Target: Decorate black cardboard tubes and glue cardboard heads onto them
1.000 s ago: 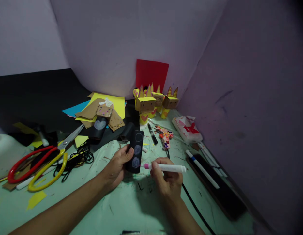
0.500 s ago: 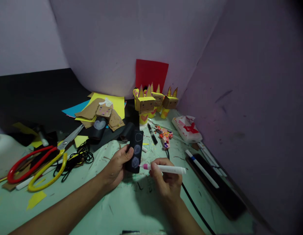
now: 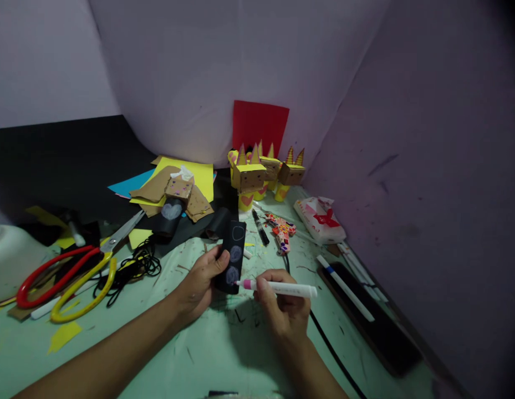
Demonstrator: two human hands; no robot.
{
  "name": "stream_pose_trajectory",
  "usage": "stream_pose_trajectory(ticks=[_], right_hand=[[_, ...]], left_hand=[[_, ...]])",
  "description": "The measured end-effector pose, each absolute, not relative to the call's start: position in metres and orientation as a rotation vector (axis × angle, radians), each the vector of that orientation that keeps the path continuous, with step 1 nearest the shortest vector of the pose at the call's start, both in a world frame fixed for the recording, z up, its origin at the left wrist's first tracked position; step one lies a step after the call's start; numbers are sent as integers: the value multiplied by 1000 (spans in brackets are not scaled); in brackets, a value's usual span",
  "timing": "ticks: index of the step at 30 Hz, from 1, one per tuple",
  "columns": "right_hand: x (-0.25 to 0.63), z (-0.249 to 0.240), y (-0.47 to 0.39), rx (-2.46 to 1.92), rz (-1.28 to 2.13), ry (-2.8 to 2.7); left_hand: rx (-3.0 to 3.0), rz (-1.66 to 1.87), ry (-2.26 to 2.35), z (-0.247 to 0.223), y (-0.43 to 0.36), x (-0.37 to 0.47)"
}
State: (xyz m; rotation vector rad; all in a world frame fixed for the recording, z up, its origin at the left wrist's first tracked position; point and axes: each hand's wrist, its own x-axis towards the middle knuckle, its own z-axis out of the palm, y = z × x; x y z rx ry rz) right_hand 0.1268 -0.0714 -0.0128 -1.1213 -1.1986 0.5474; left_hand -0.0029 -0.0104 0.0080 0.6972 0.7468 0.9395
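Note:
Fingers and thumb of my left hand (image 3: 205, 280) wrap the lower left side of a black paper tube (image 3: 231, 260). Drawn on its face are an outlined circle at the top and two filled pale purple circles beneath. My right hand (image 3: 284, 305) grips a white marker (image 3: 288, 288) with a pink tip, held almost level. That tip meets the lowest circle near its right edge. Behind the tube, a small white piece (image 3: 247, 254) shows on the green-covered table.
To the left lie large scissors (image 3: 105, 252), black cord (image 3: 143, 266) and a white jug (image 3: 10, 263). Farther back are coloured papers (image 3: 201, 177) and cardboard figures with horns (image 3: 251, 180). On the right rest a patterned glue gun (image 3: 282, 230), a tissue pack (image 3: 319, 219) and a dark tray-like object (image 3: 373, 327).
The whole view has shifted slightly, so things appear a little farther right. Both hands keep their hold, and the marker tip stays at the lowest circle.

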Motion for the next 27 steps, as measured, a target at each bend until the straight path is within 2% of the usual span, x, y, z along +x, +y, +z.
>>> stream_pose_trajectory(ticks=[27], right_hand=[[125,-10,-71,-1075,546,-1252]], left_hand=[[735,938,713,2,-9,-3]])
